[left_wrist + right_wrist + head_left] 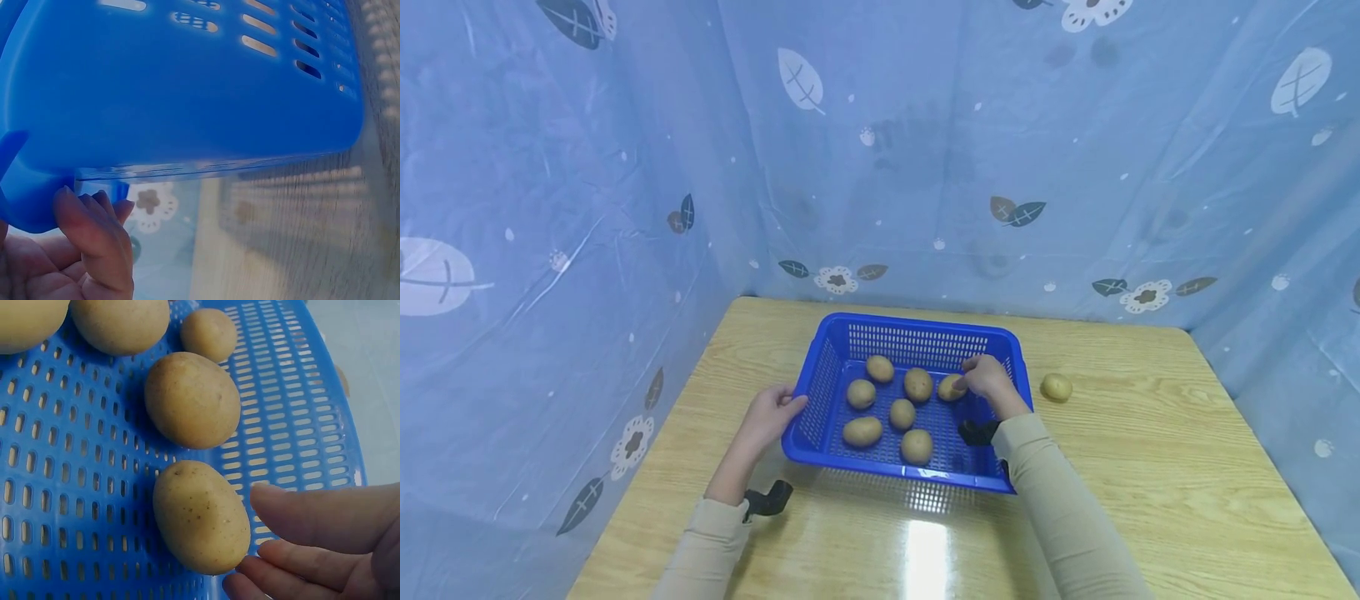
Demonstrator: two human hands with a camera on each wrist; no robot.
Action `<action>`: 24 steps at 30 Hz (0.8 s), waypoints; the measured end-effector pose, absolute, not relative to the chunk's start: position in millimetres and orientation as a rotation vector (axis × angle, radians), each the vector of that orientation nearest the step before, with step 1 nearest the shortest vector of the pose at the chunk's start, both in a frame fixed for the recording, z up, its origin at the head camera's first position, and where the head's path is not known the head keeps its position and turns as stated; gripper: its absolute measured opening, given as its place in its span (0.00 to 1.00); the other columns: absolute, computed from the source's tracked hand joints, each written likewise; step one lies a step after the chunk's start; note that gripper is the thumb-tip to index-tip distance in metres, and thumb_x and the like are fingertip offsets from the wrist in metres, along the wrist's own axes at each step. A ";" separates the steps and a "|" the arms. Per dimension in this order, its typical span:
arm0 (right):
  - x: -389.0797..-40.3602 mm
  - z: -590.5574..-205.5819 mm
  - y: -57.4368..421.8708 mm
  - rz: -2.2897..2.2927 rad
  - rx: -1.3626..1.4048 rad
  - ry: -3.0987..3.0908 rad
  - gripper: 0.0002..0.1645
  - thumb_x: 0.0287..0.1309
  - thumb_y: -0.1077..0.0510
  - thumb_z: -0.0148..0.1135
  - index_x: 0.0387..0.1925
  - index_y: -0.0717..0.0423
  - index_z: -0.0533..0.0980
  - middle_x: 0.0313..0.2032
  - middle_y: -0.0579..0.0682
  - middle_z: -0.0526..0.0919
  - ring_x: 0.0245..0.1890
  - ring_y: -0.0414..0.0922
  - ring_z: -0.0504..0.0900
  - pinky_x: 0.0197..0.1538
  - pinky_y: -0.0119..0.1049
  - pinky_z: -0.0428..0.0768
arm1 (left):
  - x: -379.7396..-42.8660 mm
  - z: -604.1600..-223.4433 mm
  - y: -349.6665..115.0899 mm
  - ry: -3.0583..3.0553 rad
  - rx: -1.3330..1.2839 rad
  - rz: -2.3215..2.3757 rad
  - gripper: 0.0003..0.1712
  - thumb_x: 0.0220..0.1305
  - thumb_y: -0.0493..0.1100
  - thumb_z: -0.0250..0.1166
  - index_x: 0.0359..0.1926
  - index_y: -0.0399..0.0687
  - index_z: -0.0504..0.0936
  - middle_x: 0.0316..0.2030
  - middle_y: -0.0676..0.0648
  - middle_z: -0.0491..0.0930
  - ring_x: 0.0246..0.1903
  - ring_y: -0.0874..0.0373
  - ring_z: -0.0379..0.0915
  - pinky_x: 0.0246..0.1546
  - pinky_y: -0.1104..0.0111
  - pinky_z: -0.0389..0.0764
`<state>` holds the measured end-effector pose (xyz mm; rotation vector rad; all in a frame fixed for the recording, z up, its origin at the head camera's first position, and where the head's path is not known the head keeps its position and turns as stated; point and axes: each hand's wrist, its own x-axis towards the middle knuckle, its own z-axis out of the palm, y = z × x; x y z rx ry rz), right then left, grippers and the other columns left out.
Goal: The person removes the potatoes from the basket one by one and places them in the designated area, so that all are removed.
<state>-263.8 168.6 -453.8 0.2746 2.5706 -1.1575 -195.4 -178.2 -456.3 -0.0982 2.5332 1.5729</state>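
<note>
A blue plastic basket (880, 471) with slotted walls stands on the table, and several potatoes (862, 432) lie spread over its floor. My left hand (772, 415) grips the basket's left rim; in the left wrist view its curled fingers (94, 228) sit under the lip, beside the outer wall. Inside the basket at the right, my right hand (988, 377) is at the rightmost potato (952, 387). The right wrist view shows that spotted potato (200, 519) resting on the basket floor, the thumb apart from it and the fingertips close to its lower end.
One more potato (1057, 387) lies on the wooden table (1165, 450) outside the basket, to its right. Blue curtains (910, 167) with leaf and flower prints hang behind the table and at both sides. Each wrist wears a black camera mount (769, 498).
</note>
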 end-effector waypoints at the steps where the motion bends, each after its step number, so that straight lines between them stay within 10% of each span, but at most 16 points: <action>1: -263.9 -453.8 168.3 -1.140 0.270 2.574 0.32 0.54 0.63 0.64 0.60 0.67 0.67 0.60 0.67 0.70 0.61 0.64 0.68 0.63 0.57 0.67 | -195.4 -456.4 -178.7 2.534 -0.091 1.569 0.23 0.70 0.43 0.53 0.59 0.30 0.70 0.43 0.35 0.82 0.38 0.51 0.82 0.38 0.63 0.83; 24: -270.8 -457.6 169.4 -1.080 0.285 2.555 0.33 0.49 0.65 0.67 0.59 0.65 0.70 0.61 0.66 0.70 0.62 0.64 0.66 0.65 0.57 0.63 | -194.5 -455.8 -178.9 2.554 -0.096 1.568 0.23 0.69 0.43 0.54 0.58 0.28 0.70 0.41 0.35 0.82 0.37 0.50 0.82 0.37 0.63 0.83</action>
